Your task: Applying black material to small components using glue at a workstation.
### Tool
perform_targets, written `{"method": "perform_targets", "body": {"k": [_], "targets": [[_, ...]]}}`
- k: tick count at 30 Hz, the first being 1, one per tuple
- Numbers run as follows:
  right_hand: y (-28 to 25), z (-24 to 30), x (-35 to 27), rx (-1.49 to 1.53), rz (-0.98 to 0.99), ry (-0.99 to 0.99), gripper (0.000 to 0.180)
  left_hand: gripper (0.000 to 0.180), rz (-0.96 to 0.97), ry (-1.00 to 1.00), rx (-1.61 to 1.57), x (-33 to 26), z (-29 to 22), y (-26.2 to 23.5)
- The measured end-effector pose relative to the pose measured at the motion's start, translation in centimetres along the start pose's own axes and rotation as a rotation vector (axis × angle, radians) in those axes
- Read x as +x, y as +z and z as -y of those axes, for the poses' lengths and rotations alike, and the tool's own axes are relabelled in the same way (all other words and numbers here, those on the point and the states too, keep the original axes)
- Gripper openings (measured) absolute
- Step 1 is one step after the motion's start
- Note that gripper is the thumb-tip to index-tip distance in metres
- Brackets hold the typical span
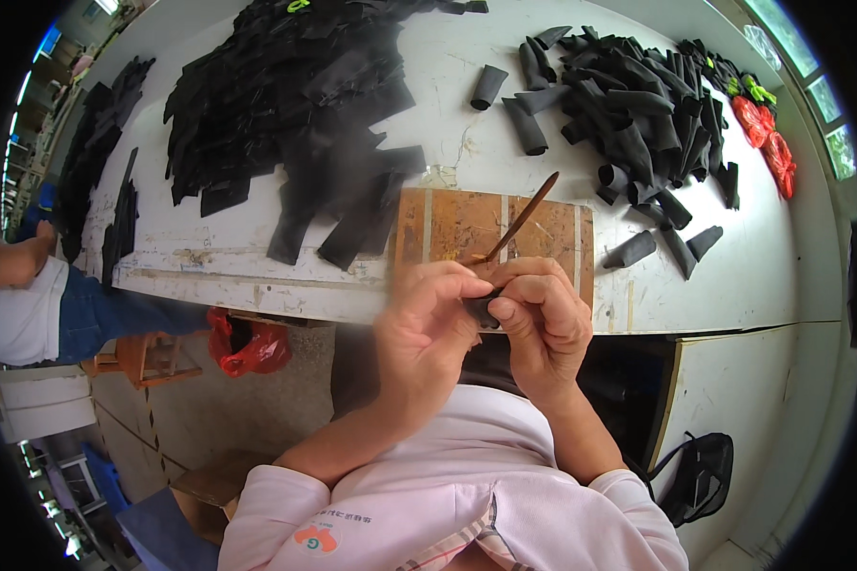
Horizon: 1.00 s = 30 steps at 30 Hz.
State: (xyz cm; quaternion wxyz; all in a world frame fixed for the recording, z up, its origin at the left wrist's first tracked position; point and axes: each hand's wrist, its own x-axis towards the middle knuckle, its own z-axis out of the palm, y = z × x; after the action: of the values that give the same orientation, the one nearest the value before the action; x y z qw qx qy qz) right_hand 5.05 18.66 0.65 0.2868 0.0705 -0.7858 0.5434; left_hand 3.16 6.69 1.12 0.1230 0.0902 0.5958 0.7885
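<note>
Left hand [430, 322] and right hand [547, 319] pinch one black cloth piece [483, 308] from both sides, probably to steady it, at the near edge of the worktop [724, 285]. Flat cloths [286, 105] lie far left, tubes [643, 105] far right, presumably kept apart to avoid mixing.

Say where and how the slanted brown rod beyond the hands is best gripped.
Probably by the upper shaft of the brown rod, pinched across its slim width from the right: it slants up rightward with its upper end free, while the left hand and right hand, pinching a small black piece, sit near its lower end.
</note>
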Motion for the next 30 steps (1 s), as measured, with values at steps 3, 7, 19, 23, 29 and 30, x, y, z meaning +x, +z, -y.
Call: {"method": "perform_targets", "body": {"k": [3, 7, 19, 23, 29, 30], "targets": [[-0.3, 0.5, 0.6, -0.086, -0.013, 0.023, 0.017, 0.012, -0.072, 0.037, -0.056, 0.6, -0.5, 1.0], [-1.2, 1.4, 2.3, -0.19, -0.034, 0.038, 0.013, 0.011, 0.033, -0.088, -0.31, 1.9, -1.7, 0.7], [-4.6, -3.4, 7.8, 0.794, 0.328, 0.757, 0.029, 0.038, 0.612, -0.591, -1.339, 9.4, -1.8, 0.6], [-3.3, -5.0, 5.6, 0.88, 0.253, 0.851, 0.028, 0.029, 0.24, -0.689, -1.225, 9.2, 1.1, 0.0], [-3.2, -2.9, 8.2, 0.737, 0.286, 0.746, 0.027, 0.009, 0.176, -0.681, -1.603, 9.4, -1.7, 0.6], [-3.1, -2.3, 8.5, 0.697, 0.311, 0.653, 0.027, 0.011, 0.235, -0.65, -1.629, 9.4, -1.2, 0.3]]}}
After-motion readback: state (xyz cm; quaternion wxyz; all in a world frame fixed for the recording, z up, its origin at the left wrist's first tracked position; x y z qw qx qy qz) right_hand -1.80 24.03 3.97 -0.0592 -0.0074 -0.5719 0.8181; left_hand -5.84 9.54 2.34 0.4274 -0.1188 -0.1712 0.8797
